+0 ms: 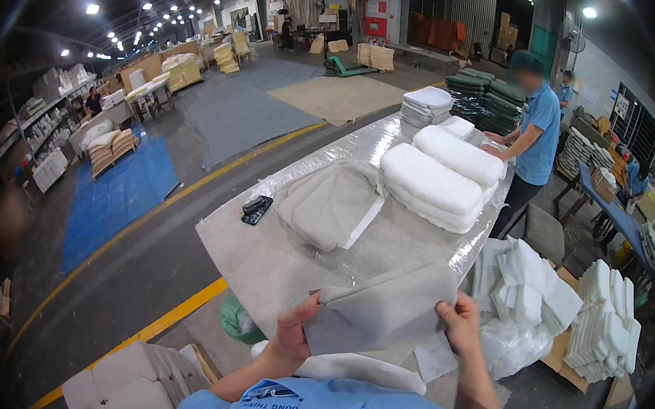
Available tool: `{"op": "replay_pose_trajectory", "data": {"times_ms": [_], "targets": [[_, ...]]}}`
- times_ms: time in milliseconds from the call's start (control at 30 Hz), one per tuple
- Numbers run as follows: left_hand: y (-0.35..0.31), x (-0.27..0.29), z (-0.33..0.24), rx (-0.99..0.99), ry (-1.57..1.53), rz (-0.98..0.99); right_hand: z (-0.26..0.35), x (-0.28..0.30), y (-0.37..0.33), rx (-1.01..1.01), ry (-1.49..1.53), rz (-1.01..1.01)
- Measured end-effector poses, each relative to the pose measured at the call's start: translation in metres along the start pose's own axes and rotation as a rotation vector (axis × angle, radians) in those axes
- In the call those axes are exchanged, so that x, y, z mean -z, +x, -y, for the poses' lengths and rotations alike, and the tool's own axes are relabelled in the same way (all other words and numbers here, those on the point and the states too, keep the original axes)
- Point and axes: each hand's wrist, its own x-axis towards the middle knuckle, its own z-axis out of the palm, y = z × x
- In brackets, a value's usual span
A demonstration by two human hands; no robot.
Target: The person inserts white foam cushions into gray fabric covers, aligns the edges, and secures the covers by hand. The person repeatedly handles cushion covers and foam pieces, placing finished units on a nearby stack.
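At shiny table, workshop floor beyond, left hand and right hand gripping fabric

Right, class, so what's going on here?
A person's left hand and right hand hold a grey cloth between them, over the near end of a table. Farther up lie a grey cover and white pads. A co-worker stands along the far right side, hands near the pads.

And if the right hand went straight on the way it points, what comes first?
Beyond the grey fabric that the right hand grips, probably the near stack of white padded pieces on the table; hand height is unclear, so it might pass above.
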Motion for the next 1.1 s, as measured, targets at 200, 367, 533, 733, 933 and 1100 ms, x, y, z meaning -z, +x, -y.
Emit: {"op": "replay_pose_trajectory", "data": {"times_ms": [200, 367, 533, 733, 933, 1100], "targets": [[-0.043, 0.039, 0.027, 0.065, -0.15, -0.109, 0.184, 0.001, 0.01, 0.137, -0.843, 0.581], [-0.064, 0.033, 0.045, 0.09, -0.15, -0.278, 0.231, -0.047, 0.059, -0.304, -0.309, 1.362], [-0.07, 0.042, 0.05, 0.014, 0.006, -0.293, 0.05, -0.136, 0.096, -0.221, -0.344, 0.812], [-0.09, 0.033, 0.036, -0.094, 0.032, -0.778, -0.054, -0.229, 0.007, -0.707, 0.2, 0.59], [-0.091, 0.033, 0.045, -0.201, -0.001, -0.807, -0.067, -0.207, 0.005, -0.966, 0.406, 0.752], [-0.079, 0.026, 0.045, -0.193, 0.023, -0.812, -0.069, -0.188, 0.017, -1.136, 0.665, 0.981]]}}
